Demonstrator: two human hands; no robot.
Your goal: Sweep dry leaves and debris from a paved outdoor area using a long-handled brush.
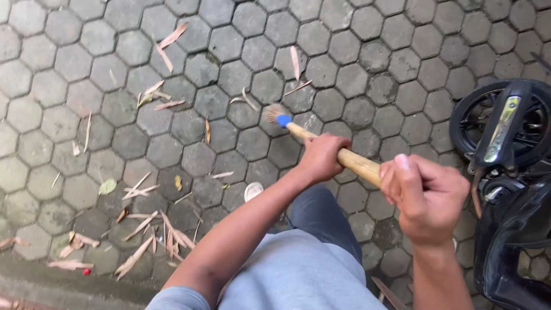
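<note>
One broom (321,143) with a pale wooden handle, a blue collar and a small tuft of bristles reaches out over grey hexagonal paving (356,51). Two hands hold it. The left hand (321,156) is clamped around the middle of the handle, farther down toward the bristles. The right hand (427,195) is clamped around the upper end, nearer the body. Many dry leaves (149,229) lie scattered on the paving, mostly to the left. One black motorbike (511,189) stands at the right edge.
</note>
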